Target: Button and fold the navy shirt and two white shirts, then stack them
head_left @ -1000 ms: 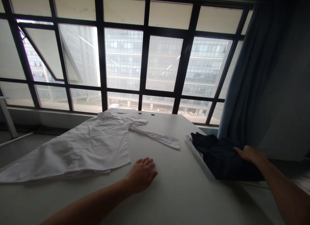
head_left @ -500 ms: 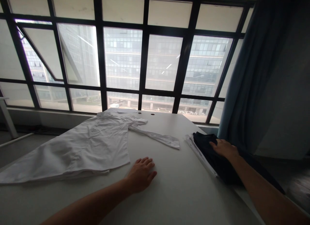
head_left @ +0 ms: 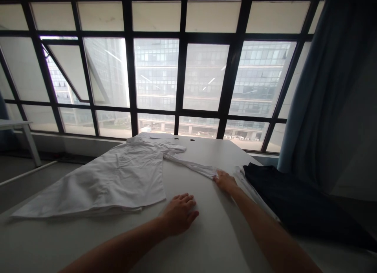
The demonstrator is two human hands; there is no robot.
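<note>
One open right hand point(head_left: 225, 181) — on shirt cuff point(head_left: 206, 171)

This looks like an upper-floor office or workroom: a wide black-framed window point(head_left: 182, 69) faces a glass office block point(head_left: 156, 77), a blue curtain point(head_left: 321, 88) hangs at right, and a white table point(head_left: 215, 149) has 2 round holes point(head_left: 192, 140) near its far edge.

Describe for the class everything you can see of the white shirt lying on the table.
The white long-sleeved shirt looks like thin, matt cotton, with soft creases across its body. It lies flat and skewed on the white table, its wide lower part fanning out to the left and its upper end toward the window. One long sleeve stretches out to the right, narrowing to a gathered cuff, where the right hand's fingers touch it. No buttons can be made out.
</note>
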